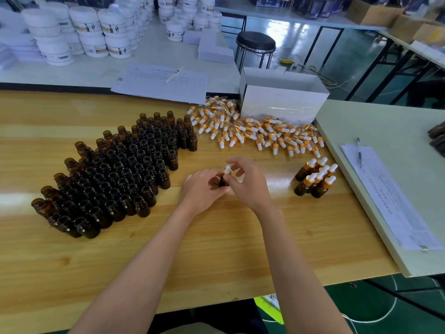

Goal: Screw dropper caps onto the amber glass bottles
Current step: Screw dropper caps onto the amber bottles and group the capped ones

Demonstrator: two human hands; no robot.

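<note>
left hand (204, 188) is gripping the amber bottle (224, 182); right hand (246, 183), at its 3 o'clock, is seemingly pinching the dropper cap (227, 169).

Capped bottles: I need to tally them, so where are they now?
Head view: the capped bottles cluster upright on the wooden table's right side, right of the right hand and nearer than the loose dropper caps.

I can read nothing from here. The jars (113, 27) at far left carry labels, their print too small for me. The far sheet (161, 83) and the right sheet (390, 196) show ruled tables, all blurred. A faint scribble on the box (280, 102) I cannot make out.
</note>
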